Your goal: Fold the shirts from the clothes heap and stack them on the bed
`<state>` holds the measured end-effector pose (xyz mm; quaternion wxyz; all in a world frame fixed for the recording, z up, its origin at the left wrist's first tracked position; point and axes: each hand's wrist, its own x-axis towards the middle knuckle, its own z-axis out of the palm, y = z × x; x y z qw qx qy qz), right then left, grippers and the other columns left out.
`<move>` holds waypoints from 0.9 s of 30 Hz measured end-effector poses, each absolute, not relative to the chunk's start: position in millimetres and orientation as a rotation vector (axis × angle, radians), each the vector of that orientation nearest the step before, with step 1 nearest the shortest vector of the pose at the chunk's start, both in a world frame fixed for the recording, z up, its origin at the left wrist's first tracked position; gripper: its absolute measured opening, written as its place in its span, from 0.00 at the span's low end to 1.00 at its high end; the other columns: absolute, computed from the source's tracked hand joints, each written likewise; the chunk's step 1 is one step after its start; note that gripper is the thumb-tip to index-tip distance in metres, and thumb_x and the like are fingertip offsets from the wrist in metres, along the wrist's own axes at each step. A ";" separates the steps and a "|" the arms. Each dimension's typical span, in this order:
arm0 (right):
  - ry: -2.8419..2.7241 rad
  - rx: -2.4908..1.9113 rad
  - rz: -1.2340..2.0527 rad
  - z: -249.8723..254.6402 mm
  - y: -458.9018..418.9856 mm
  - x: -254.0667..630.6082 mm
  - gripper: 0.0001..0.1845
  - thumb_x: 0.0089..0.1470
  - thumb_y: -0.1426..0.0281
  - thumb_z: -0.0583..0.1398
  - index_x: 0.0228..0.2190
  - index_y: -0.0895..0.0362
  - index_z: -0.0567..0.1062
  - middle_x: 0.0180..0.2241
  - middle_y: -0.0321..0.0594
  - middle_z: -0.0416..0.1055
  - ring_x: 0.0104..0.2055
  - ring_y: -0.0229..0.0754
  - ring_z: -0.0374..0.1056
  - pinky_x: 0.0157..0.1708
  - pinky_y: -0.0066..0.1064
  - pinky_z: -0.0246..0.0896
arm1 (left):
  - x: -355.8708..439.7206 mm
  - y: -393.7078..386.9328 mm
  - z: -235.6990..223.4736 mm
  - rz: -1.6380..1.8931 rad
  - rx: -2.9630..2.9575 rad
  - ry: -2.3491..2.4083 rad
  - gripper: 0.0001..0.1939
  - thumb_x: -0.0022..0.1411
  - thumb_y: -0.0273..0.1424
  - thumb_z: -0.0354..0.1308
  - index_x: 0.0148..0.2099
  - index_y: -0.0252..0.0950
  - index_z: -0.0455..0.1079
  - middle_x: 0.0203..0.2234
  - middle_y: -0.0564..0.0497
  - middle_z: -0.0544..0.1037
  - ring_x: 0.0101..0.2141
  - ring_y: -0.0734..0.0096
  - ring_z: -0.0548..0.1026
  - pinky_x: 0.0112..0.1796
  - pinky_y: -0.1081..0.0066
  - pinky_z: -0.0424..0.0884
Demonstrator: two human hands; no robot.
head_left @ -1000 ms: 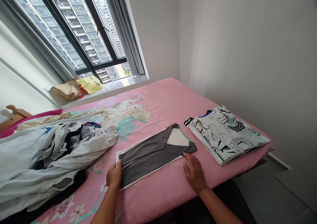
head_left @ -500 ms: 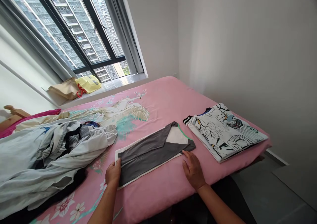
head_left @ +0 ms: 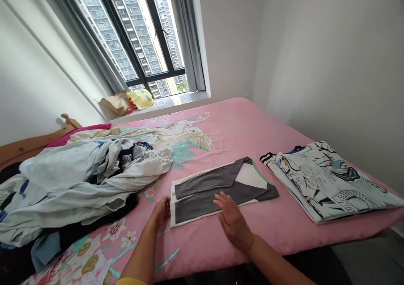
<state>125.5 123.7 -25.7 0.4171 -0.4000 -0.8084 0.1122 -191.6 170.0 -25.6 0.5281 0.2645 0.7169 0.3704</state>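
Observation:
A grey and white garment [head_left: 221, 186] lies folded into a long strip on the pink bed sheet [head_left: 240, 125]. My left hand [head_left: 162, 208] pinches the strip's left end at its edge. Flat on the strip's middle rests my right hand [head_left: 232, 220], fingers stretched out and together. To the right lies a folded shirt with a black, white and blue comic print [head_left: 325, 180], clear of both hands.
A heap of unfolded clothes [head_left: 78, 180] covers the left of the bed. Paper and yellow bags [head_left: 129, 102] sit on the window sill. A wooden bed frame [head_left: 28, 144] shows at far left. The white wall runs along the bed's right side.
My right hand has slid left from the strip's right end to its middle. My left hand stays at the left end. The view has swung left.

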 end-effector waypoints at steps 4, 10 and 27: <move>-2.238 -0.944 0.418 -9.5 142.5 40.6 0.24 0.58 0.74 0.49 0.56 0.56 0.61 0.59 0.43 0.59 0.64 0.43 0.46 0.61 0.46 0.46 | -205.2 155.2 -29.6 0.833 0.648 1.455 0.11 0.46 0.33 0.55 0.33 0.33 0.70 0.21 0.51 0.76 0.22 0.72 0.74 0.24 0.74 0.69; -2.351 -1.045 0.522 -35.2 184.6 -29.6 0.24 0.58 0.73 0.48 0.56 0.60 0.63 0.60 0.44 0.57 0.64 0.45 0.47 0.62 0.43 0.42 | -213.8 144.8 -33.9 0.784 0.673 1.282 0.13 0.45 0.30 0.63 0.36 0.31 0.72 0.23 0.49 0.76 0.21 0.72 0.74 0.23 0.74 0.69; -2.096 -1.032 0.694 -58.8 206.2 -31.3 0.21 0.60 0.72 0.48 0.54 0.52 0.64 0.55 0.36 0.64 0.60 0.37 0.55 0.63 0.37 0.41 | -164.1 170.6 -54.2 0.826 1.746 2.115 0.17 0.47 0.30 0.55 0.42 0.37 0.72 0.42 0.43 0.75 0.47 0.53 0.69 0.50 0.62 0.64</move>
